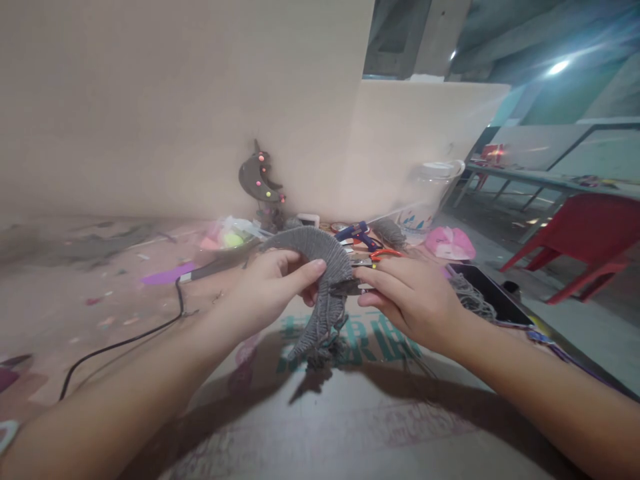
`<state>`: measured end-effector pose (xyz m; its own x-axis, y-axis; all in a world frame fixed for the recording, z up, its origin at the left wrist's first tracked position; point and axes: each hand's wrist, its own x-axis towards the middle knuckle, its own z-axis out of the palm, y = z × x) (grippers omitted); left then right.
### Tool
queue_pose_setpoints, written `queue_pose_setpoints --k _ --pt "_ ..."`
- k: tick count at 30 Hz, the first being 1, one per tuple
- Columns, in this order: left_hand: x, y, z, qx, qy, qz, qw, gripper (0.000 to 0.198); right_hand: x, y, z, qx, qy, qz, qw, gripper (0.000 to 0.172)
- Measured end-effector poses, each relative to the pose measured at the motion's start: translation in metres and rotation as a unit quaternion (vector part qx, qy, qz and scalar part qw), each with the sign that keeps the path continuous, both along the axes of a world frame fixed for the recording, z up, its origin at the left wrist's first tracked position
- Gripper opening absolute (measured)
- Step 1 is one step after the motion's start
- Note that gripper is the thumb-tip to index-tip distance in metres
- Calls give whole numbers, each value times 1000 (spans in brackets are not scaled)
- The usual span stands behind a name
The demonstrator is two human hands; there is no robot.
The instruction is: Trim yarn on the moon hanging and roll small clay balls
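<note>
Inside the bench's [45,320] right edge, our left hand [277,283] pinches a gray crescent [334,257], long axis toward us, outer curve facing our right hand [417,297], its hold unclear.

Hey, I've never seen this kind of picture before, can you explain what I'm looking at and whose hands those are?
There is no machine here: these are a person's own bare hands, seen by a camera worn on that person's head, looking forward and down. The left hand grips a curved, grey, ribbed piece. The right hand is at its edge; what its fingers pinch is too blurred to tell. On the work surface beyond are a blue tool, an orange-handled tool and a clear jug. Grey strands lie to the right, by a dark flat screen.
</note>
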<state>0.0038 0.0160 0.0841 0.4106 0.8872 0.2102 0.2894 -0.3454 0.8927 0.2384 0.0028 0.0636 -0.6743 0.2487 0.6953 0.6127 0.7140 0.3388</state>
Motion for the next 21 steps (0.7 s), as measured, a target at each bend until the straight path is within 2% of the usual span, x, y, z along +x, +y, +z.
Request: queue_pose_setpoints --k 4,12,21 --pt "0 2 -3 -11 -26 -23 999 38 1 2 0 -2 3 18 1000 33" --pt "0 4 -7 -21 -31 -30 999 35 3 3 -2 -12 6 29 999 32" --pt "1 2 -3 -33 -29 -22 999 34 4 6 -3 4 0 38 999 28"
